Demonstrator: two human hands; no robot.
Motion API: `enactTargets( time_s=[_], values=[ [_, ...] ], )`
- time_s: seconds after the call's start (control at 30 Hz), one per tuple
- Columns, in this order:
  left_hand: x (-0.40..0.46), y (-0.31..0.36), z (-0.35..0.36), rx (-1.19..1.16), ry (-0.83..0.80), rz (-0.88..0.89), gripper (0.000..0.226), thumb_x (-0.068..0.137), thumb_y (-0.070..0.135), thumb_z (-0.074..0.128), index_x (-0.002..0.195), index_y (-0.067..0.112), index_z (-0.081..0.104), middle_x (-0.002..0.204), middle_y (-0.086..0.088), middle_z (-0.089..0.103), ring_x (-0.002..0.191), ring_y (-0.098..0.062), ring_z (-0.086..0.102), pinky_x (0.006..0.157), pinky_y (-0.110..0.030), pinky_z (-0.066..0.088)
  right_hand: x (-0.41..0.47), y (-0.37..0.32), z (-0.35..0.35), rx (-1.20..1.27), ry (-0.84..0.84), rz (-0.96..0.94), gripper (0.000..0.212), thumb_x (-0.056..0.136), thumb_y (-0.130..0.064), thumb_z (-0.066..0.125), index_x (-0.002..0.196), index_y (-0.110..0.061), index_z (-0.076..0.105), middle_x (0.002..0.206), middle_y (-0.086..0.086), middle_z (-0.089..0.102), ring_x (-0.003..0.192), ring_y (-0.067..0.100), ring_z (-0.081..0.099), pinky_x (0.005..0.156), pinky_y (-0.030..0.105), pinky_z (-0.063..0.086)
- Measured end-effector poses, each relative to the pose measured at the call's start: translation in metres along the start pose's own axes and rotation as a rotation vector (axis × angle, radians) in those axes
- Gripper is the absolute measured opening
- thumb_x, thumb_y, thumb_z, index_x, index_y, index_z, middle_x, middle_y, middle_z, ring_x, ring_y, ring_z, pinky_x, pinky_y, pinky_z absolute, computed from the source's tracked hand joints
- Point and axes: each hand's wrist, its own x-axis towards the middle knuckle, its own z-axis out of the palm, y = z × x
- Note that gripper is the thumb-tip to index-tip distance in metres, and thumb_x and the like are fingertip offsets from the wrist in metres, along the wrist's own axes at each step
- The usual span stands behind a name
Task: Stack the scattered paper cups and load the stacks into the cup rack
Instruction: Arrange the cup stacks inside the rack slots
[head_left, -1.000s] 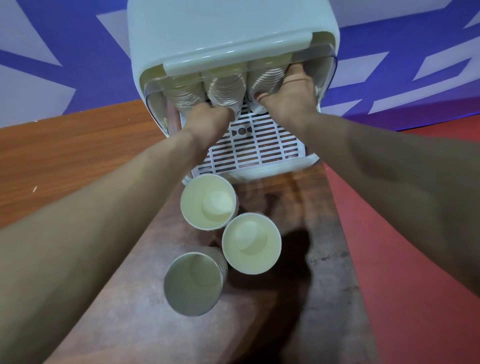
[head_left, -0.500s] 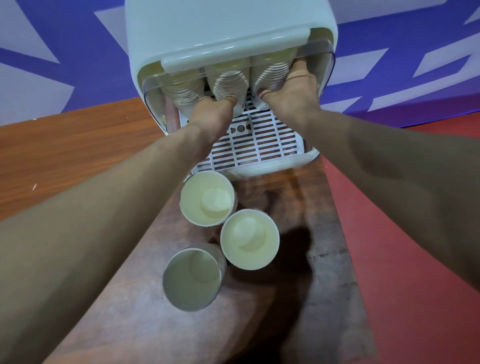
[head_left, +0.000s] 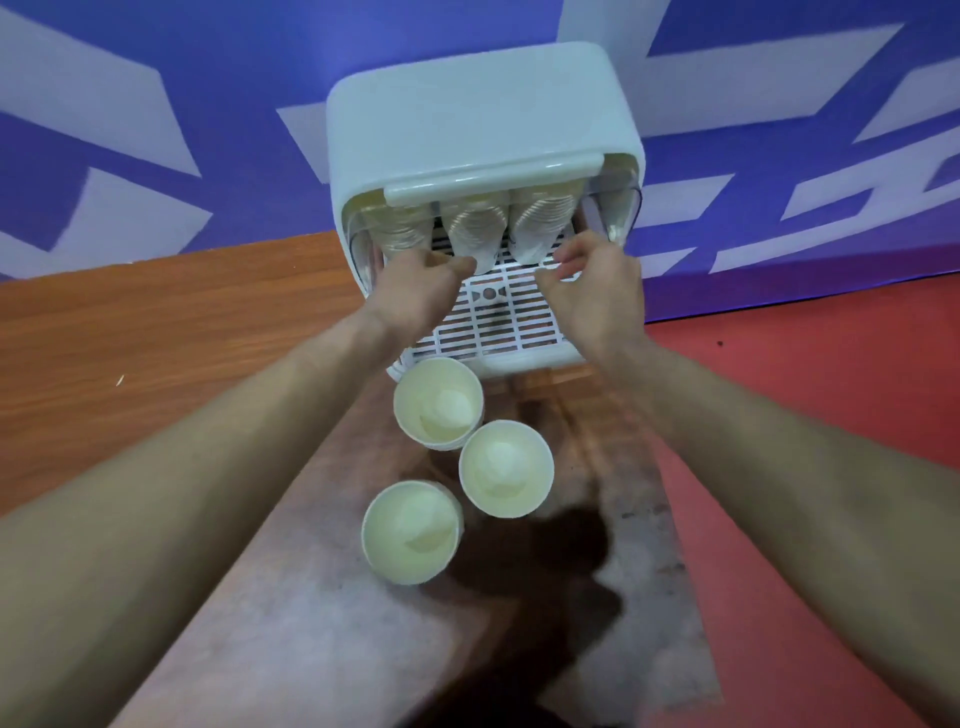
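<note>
The white cup rack (head_left: 483, 119) stands at the back of the table with its clear front lid raised. Three stacks of paper cups hang inside: left stack (head_left: 397, 231), middle stack (head_left: 475, 228), right stack (head_left: 540, 223). My left hand (head_left: 421, 291) hovers over the rack's slotted tray, fingers loosely curled, thumb tip at the bottom of the middle stack. My right hand (head_left: 592, 280) is just below the right stack, fingers relaxed and holding nothing. Three loose cups stand upright in front of the rack: a far one (head_left: 439, 402), a middle one (head_left: 506, 467) and a near one (head_left: 410, 530).
The wooden table (head_left: 156, 353) stretches out to the left. Its right edge borders a red floor (head_left: 805, 389). A blue and white wall (head_left: 156, 130) rises close behind the rack. My head's shadow falls on the table beside the near cups.
Both hands have let go of the middle and right stacks and pulled back out of the rack toward me. The view has tilted up, so more of the rack's top shows.
</note>
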Motion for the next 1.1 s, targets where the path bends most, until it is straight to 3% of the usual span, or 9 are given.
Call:
enactTargets(
  time_s=[0.07,0.13,0.27,0.37,0.5,0.57,0.77,0.9,1.1],
  values=[
    [-0.025,0.005,-0.009,0.051,-0.027,0.096,0.041,0.100,0.036,0.057,0.131,0.010,0.064,0.122,-0.002,0.068,0.113,-0.014,0.062,0.105,-0.028,0.046,-0.026,-0.011,-0.008,0.052,-0.065,-0.048,0.008,0.083,-0.026,0.074,0.084,-0.021,0.068,0.072,-0.013,0.065,0.071,0.005,0.063,0.074,0.030,0.052],
    [-0.055,0.007,-0.018,0.080,-0.032,0.208,0.040,0.101,0.029,0.058,0.137,0.011,0.060,0.129,-0.002,0.066,0.116,-0.009,0.060,0.098,-0.016,0.041,-0.056,-0.022,-0.021,0.093,-0.181,-0.114,0.012,0.083,-0.027,0.076,0.084,-0.017,0.070,0.078,-0.010,0.068,0.070,0.001,0.061,0.071,0.025,0.050],
    [-0.113,-0.010,-0.034,0.219,-0.036,0.397,0.042,0.098,0.027,0.062,0.140,0.020,0.057,0.134,-0.002,0.064,0.115,-0.003,0.057,0.101,-0.017,0.039,-0.112,-0.034,-0.050,-0.015,-0.340,-0.300,0.030,0.081,-0.038,0.077,0.103,-0.019,0.068,0.100,-0.007,0.065,0.094,0.012,0.060,0.084,0.026,0.046],
    [-0.140,-0.039,-0.037,0.317,-0.095,0.502,0.062,0.089,0.037,0.060,0.148,0.022,0.047,0.155,-0.003,0.043,0.143,-0.009,0.038,0.119,-0.019,0.023,-0.136,-0.029,-0.056,-0.115,-0.478,-0.382,0.059,0.073,-0.048,0.071,0.127,-0.029,0.056,0.123,-0.008,0.056,0.119,0.012,0.052,0.102,0.032,0.043],
    [-0.154,-0.072,-0.032,0.311,-0.044,0.515,0.071,0.085,0.034,0.064,0.151,0.022,0.042,0.161,-0.002,0.030,0.150,-0.015,0.029,0.117,-0.011,0.017,-0.150,-0.022,-0.055,-0.253,-0.565,-0.369,0.090,0.066,-0.053,0.073,0.146,-0.039,0.033,0.145,-0.016,0.036,0.136,0.011,0.035,0.113,0.032,0.033],
    [-0.151,-0.078,-0.032,0.292,-0.047,0.494,0.078,0.083,0.028,0.069,0.154,0.024,0.036,0.163,-0.002,0.027,0.151,-0.015,0.027,0.116,-0.008,0.014,-0.148,-0.030,-0.049,-0.200,-0.572,-0.301,0.086,0.069,-0.046,0.073,0.145,-0.037,0.035,0.142,-0.014,0.039,0.133,0.012,0.036,0.112,0.031,0.033],
    [-0.117,-0.060,-0.033,0.474,-0.181,0.429,0.097,0.081,0.033,0.080,0.158,0.020,0.024,0.164,-0.007,0.023,0.151,-0.022,0.027,0.119,-0.034,0.031,-0.126,-0.058,-0.018,-0.225,-0.596,-0.132,0.077,0.078,-0.034,0.070,0.146,-0.018,0.039,0.138,0.004,0.050,0.131,0.025,0.045,0.108,0.040,0.040],
    [-0.094,-0.052,-0.030,0.584,-0.280,0.396,0.094,0.073,0.039,0.082,0.153,0.023,0.034,0.145,-0.002,0.049,0.136,-0.020,0.045,0.110,-0.038,0.042,-0.118,-0.059,-0.010,-0.191,-0.626,-0.100,0.055,0.073,-0.027,0.073,0.124,-0.019,0.056,0.117,0.000,0.061,0.112,0.021,0.056,0.091,0.034,0.047],
    [-0.080,-0.068,-0.019,0.529,-0.306,0.327,0.113,0.065,0.036,0.090,0.155,0.031,0.022,0.149,0.000,0.045,0.137,-0.023,0.044,0.113,-0.039,0.040,-0.108,-0.053,-0.010,-0.093,-0.716,-0.012,0.048,0.072,-0.024,0.078,0.115,-0.029,0.060,0.111,-0.009,0.068,0.103,0.013,0.062,0.092,0.033,0.051]
  ],
)
